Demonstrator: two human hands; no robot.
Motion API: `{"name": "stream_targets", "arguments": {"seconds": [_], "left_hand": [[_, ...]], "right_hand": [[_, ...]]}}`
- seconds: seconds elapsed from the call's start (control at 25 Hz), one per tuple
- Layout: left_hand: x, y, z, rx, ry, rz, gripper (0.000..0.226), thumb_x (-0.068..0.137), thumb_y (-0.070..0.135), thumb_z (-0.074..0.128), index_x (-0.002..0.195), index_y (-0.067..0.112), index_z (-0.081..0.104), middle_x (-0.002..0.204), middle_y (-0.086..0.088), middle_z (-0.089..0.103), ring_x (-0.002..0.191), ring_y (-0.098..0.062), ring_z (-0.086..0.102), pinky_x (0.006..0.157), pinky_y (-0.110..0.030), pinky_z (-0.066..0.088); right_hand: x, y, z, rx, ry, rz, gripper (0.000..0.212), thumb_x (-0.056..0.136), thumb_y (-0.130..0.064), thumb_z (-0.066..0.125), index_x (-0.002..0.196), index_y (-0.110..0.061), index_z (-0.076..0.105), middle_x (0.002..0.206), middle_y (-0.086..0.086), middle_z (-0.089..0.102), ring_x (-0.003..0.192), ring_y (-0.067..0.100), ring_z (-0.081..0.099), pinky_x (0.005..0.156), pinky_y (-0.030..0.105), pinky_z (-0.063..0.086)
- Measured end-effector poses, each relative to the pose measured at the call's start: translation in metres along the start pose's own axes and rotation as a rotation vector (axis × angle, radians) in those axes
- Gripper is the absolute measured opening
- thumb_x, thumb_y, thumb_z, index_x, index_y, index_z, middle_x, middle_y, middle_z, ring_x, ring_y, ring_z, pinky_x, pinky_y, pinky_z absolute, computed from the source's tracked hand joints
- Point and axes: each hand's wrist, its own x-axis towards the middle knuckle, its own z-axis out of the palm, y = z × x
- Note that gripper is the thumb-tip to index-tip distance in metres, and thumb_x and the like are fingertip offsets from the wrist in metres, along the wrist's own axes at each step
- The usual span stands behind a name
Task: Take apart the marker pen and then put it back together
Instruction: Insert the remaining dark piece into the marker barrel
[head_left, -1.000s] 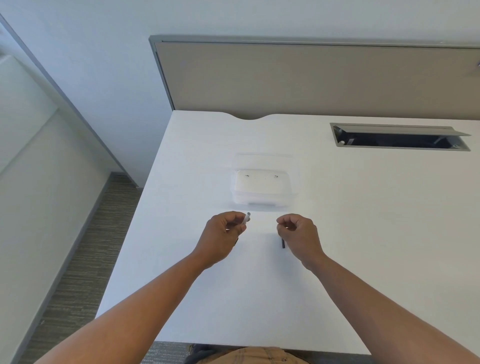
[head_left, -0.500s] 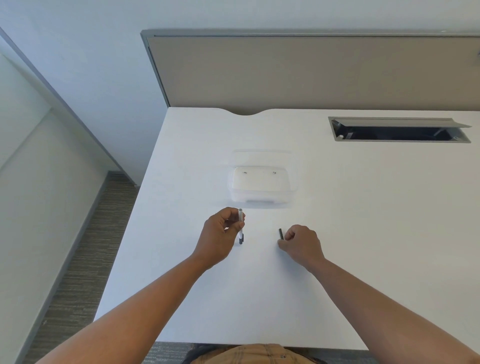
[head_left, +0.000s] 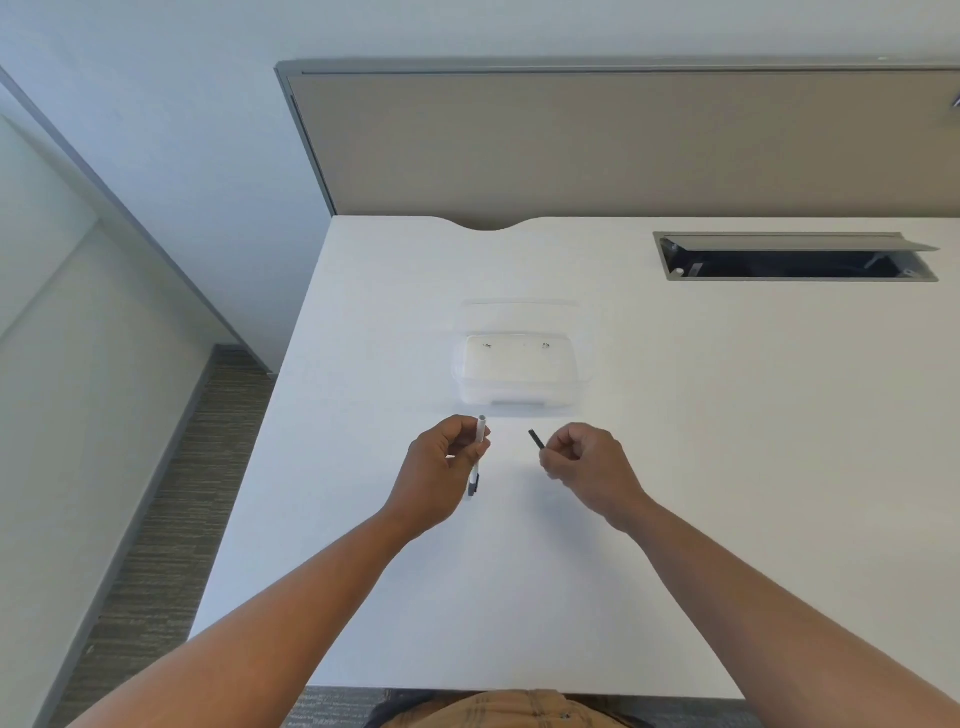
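My left hand (head_left: 441, 467) grips the white marker body (head_left: 481, 432) upright over the white desk (head_left: 467, 597); the body's open white end points up and a dark end (head_left: 472, 486) shows below my fingers. My right hand (head_left: 587, 467) pinches a thin black rod-like marker part (head_left: 536, 439), which sticks out up and to the left from my fingertips. The two parts are apart, with a gap of desk between them.
A clear plastic box with its lid open (head_left: 519, 374) stands just beyond my hands. A cable slot with a raised flap (head_left: 795, 257) is cut into the desk at the far right. A beige partition (head_left: 623, 145) closes the back; the desk's left edge drops to carpet.
My right hand has lifted off the desk with the black part and moved toward the left hand. The left hand still holds the marker body upright.
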Motion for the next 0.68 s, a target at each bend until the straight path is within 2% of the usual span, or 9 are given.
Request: {"name": "stream_targets", "arguments": {"seconds": [0.08,0.12,0.24,0.36,0.48,0.56,0.68], "left_hand": [[0.0,0.0,0.001,0.002,0.008,-0.004,0.018,0.099,0.018,0.063,0.102,0.035,0.07,0.093,0.023,0.073,0.076,0.005,0.064,0.067,-0.006,0.046],[0.0,0.0,0.001,0.01,0.014,0.001,0.021,0.1,0.018,0.062,0.105,0.036,0.07,0.097,0.026,0.072,0.08,0.008,0.064,0.069,-0.005,0.045],[0.002,-0.003,0.002,0.035,0.02,0.021,0.025,0.102,0.016,0.056,0.116,0.031,0.07,0.114,0.02,0.069,0.104,0.005,0.061,0.079,-0.005,0.043],[0.004,-0.008,0.002,0.057,0.012,0.023,0.028,0.103,0.014,0.053,0.121,0.027,0.07,0.116,0.014,0.069,0.105,0.003,0.058,0.082,-0.006,0.04],[0.004,-0.009,0.002,0.067,0.011,0.048,0.029,0.104,0.013,0.051,0.122,0.026,0.07,0.113,0.009,0.069,0.101,0.003,0.057,0.08,-0.002,0.039],[0.004,-0.007,0.001,0.064,0.004,0.068,0.029,0.104,0.012,0.051,0.12,0.029,0.07,0.111,0.007,0.069,0.1,0.002,0.057,0.08,-0.003,0.039],[0.003,-0.001,0.0,0.071,-0.014,0.108,0.039,0.104,0.011,0.051,0.112,0.045,0.067,0.105,0.013,0.067,0.098,0.004,0.056,0.081,-0.003,0.038]], "right_hand": [[-0.002,-0.013,-0.001,0.077,0.021,-0.071,0.005,0.081,-0.024,0.075,0.081,-0.024,0.07,0.075,0.007,0.073,0.062,0.01,0.059,0.061,0.025,0.049],[-0.003,-0.019,-0.002,0.103,0.033,-0.111,0.005,0.083,-0.024,0.076,0.084,-0.025,0.072,0.076,0.002,0.073,0.063,0.007,0.06,0.061,0.021,0.049],[-0.007,-0.034,-0.005,0.127,0.023,-0.233,0.007,0.087,-0.021,0.076,0.091,-0.026,0.077,0.077,-0.014,0.073,0.069,0.0,0.062,0.064,0.012,0.046],[-0.009,-0.044,-0.006,0.103,0.017,-0.292,0.009,0.09,-0.018,0.074,0.093,-0.024,0.078,0.083,-0.025,0.073,0.075,-0.002,0.064,0.065,0.01,0.045],[-0.009,-0.047,-0.007,0.083,0.014,-0.301,0.011,0.092,-0.016,0.072,0.092,-0.026,0.077,0.085,-0.026,0.072,0.078,-0.003,0.063,0.065,0.011,0.046],[-0.008,-0.048,-0.008,0.066,0.009,-0.295,0.012,0.093,-0.015,0.071,0.092,-0.026,0.076,0.088,-0.02,0.072,0.079,-0.003,0.063,0.066,0.011,0.046],[-0.006,-0.047,-0.009,0.031,0.007,-0.306,0.011,0.093,-0.014,0.07,0.093,-0.023,0.076,0.091,-0.013,0.072,0.079,0.002,0.063,0.068,0.012,0.047]]}}
